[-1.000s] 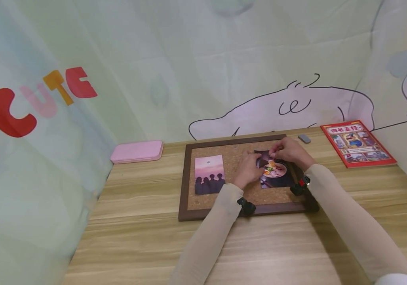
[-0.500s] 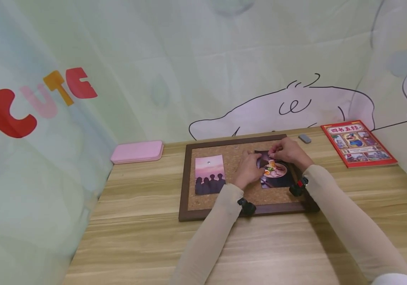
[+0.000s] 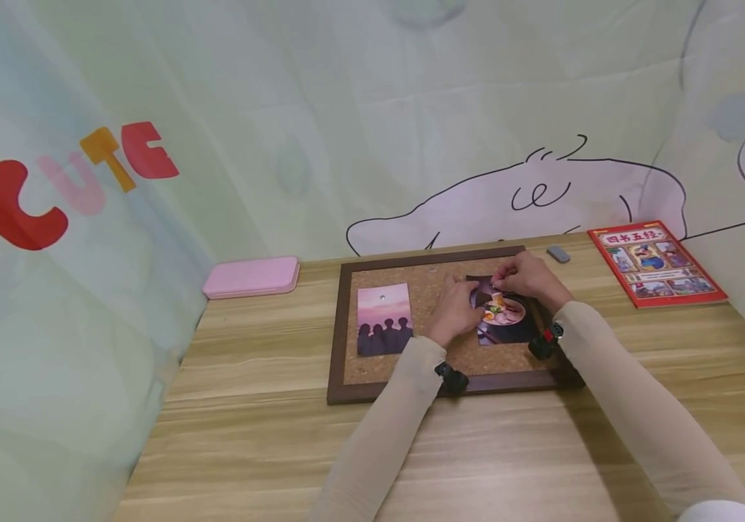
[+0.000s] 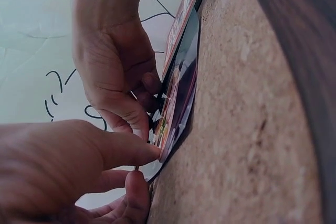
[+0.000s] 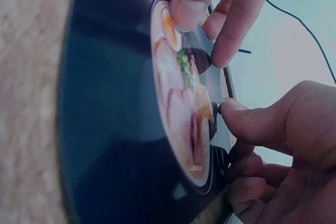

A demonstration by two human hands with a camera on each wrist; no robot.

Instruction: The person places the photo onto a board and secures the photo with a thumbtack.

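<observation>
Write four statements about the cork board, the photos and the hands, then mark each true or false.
1. Both hands are on the ramen photo. True.
2. The sunset photo lies on the bare table. False: it sits on the cork board.
3. The pink case is right of the board. False: it lies to its left.
4. The right hand pinches a small pin at the photo's top. True; the left hand presses the photo's edge.

Desk: pale wood grain, streaked brown. Cork board: speckled tan, dark brown frame; photo of black silhouettes against pink-purple sky; dark photo showing a ramen bowl. Pink case; red-covered book; beige sleeves.
</observation>
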